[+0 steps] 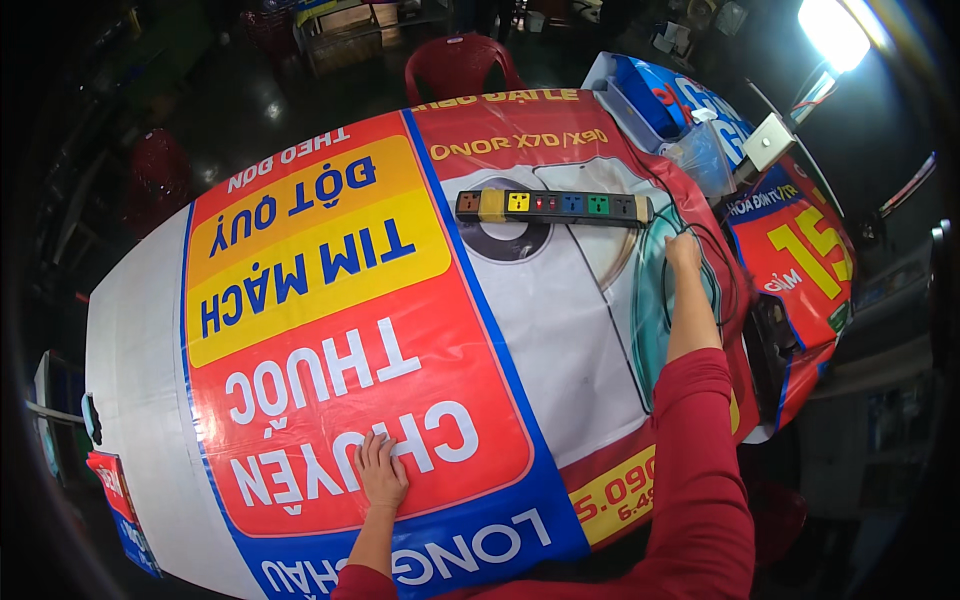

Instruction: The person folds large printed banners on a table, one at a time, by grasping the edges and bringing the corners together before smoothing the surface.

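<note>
My left hand [381,474] lies flat, fingers slightly spread, on the red part of a large printed banner sheet [330,440] covering the table. My right arm reaches far to the right side. There my right hand [683,252] is closed beside the loops of a black cable [708,235]; whatever its fingers hold is too small to make out. Left of that hand lies a black power strip [550,206] with coloured sockets and a band of yellow tape. Its cable runs off the right end and curls over the banner's printed picture.
A red plastic chair [460,62] stands beyond the far edge. At the far right are a blue-and-white bin [640,95], a clear plastic bag [703,158], a white box [768,142] and a bright lamp [835,35]. Another printed sheet [790,250] hangs over the right edge.
</note>
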The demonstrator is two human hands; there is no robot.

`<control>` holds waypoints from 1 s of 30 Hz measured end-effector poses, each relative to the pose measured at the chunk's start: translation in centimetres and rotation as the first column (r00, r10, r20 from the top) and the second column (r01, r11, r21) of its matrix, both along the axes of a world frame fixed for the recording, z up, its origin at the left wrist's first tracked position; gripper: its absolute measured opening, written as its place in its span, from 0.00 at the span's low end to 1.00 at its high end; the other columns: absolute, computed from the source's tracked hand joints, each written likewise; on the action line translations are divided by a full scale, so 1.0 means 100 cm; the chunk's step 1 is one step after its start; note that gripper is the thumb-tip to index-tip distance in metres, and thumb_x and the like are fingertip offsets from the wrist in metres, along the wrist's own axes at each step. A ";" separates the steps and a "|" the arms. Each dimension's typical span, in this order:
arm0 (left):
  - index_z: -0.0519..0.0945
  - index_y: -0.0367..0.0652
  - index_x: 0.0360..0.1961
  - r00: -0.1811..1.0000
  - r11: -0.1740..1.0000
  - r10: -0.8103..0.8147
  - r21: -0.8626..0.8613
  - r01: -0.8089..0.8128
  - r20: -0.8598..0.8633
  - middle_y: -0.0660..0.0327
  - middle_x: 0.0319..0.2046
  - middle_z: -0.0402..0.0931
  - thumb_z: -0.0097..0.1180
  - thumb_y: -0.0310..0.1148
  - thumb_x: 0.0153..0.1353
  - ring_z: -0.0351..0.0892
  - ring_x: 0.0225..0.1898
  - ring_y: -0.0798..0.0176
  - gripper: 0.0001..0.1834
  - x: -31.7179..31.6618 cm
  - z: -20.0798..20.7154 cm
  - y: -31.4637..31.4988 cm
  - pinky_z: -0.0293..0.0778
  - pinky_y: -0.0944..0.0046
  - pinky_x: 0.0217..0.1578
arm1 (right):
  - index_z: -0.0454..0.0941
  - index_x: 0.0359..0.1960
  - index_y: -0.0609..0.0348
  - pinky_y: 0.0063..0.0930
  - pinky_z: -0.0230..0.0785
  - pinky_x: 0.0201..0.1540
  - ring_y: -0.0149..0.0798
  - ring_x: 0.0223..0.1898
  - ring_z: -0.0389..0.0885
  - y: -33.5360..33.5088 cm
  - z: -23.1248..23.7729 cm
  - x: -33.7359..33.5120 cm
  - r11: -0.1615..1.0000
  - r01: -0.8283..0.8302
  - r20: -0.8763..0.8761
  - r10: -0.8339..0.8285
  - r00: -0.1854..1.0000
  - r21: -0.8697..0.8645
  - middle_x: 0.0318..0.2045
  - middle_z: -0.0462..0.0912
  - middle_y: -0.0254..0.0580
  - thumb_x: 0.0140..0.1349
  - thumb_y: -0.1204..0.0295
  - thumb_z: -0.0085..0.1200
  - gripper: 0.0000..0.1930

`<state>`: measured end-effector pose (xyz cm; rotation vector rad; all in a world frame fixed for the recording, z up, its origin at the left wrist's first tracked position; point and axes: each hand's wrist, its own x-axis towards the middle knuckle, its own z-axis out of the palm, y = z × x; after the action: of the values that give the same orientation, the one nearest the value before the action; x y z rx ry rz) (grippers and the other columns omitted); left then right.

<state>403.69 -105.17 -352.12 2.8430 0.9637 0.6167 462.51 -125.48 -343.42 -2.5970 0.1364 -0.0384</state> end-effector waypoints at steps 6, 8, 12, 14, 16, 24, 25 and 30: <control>0.70 0.43 0.43 1.000 1.000 0.006 0.020 -0.007 0.028 0.56 0.48 0.65 0.48 0.27 0.48 0.58 0.57 0.53 0.17 -0.006 -0.002 0.002 0.50 0.48 0.57 | 0.73 0.40 0.57 0.39 0.62 0.47 0.47 0.46 0.68 0.020 -0.015 -0.079 0.982 0.083 0.650 0.047 0.758 -0.168 0.40 0.73 0.46 0.48 0.64 0.57 0.18; 0.70 0.42 0.44 0.999 1.000 -0.013 0.010 0.013 0.035 0.55 0.47 0.65 0.47 0.25 0.48 0.58 0.57 0.52 0.18 -0.007 -0.001 -0.003 0.50 0.49 0.57 | 0.73 0.41 0.55 0.40 0.62 0.46 0.47 0.45 0.69 0.031 -0.044 -0.149 0.947 -0.253 0.490 0.320 0.811 -0.199 0.39 0.73 0.44 0.48 0.66 0.57 0.17; 0.71 0.44 0.43 0.996 1.000 -0.022 0.011 0.021 0.087 0.58 0.47 0.66 0.48 0.27 0.49 0.59 0.57 0.54 0.17 -0.002 -0.008 -0.005 0.51 0.49 0.56 | 0.73 0.39 0.53 0.40 0.66 0.43 0.50 0.41 0.73 0.064 -0.108 -0.244 0.683 -0.728 0.095 0.722 0.686 0.065 0.36 0.76 0.45 0.48 0.67 0.55 0.15; 0.71 0.43 0.42 0.994 1.000 0.006 0.021 -0.009 0.107 0.57 0.47 0.66 0.47 0.27 0.49 0.60 0.56 0.54 0.16 -0.022 -0.004 -0.002 0.51 0.50 0.56 | 0.73 0.39 0.54 0.40 0.67 0.42 0.50 0.40 0.74 0.088 -0.119 -0.282 0.636 -0.749 -0.013 0.764 0.646 0.184 0.35 0.76 0.47 0.49 0.66 0.55 0.14; 0.71 0.42 0.41 0.968 0.992 -0.040 -0.108 0.069 0.246 0.55 0.44 0.68 0.47 0.25 0.49 0.63 0.53 0.53 0.15 -0.045 -0.001 0.013 0.56 0.53 0.53 | 0.74 0.37 0.59 0.38 0.68 0.41 0.53 0.39 0.76 0.114 -0.120 -0.309 0.783 -0.617 0.063 0.613 0.787 0.085 0.34 0.78 0.54 0.46 0.64 0.59 0.17; 0.71 0.39 0.39 0.675 0.775 0.532 0.028 -0.631 0.511 0.53 0.39 0.70 0.49 0.26 0.51 0.65 0.46 0.48 0.12 -0.258 0.034 0.164 0.63 0.54 0.46 | 0.77 0.25 0.69 0.33 0.67 0.31 0.42 0.26 0.77 0.067 -0.162 -0.271 0.754 -0.617 -0.001 0.633 0.774 0.227 0.22 0.79 0.52 0.43 0.63 0.62 0.17; 0.72 0.40 0.39 0.584 0.677 0.639 -0.005 -0.736 0.500 0.53 0.39 0.70 0.50 0.28 0.52 0.65 0.46 0.48 0.12 -0.286 0.039 0.185 0.63 0.54 0.46 | 0.77 0.25 0.68 0.32 0.67 0.30 0.40 0.26 0.77 0.067 -0.163 -0.271 0.760 -0.609 0.007 0.624 0.781 0.227 0.22 0.79 0.50 0.43 0.64 0.61 0.16; 0.72 0.44 0.41 0.340 0.386 0.922 -0.369 -0.845 0.185 0.53 0.39 0.75 0.55 0.41 0.51 0.72 0.45 0.50 0.18 -0.378 0.048 0.276 0.67 0.54 0.44 | 0.76 0.29 0.69 0.31 0.67 0.32 0.39 0.28 0.76 0.073 -0.167 -0.281 0.778 -0.574 -0.068 0.607 0.792 0.256 0.25 0.79 0.48 0.47 0.67 0.59 0.15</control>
<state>365.93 -77.61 -347.29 1.6212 2.3187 0.9645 434.42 -118.18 -360.07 -2.2988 -0.6023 0.3787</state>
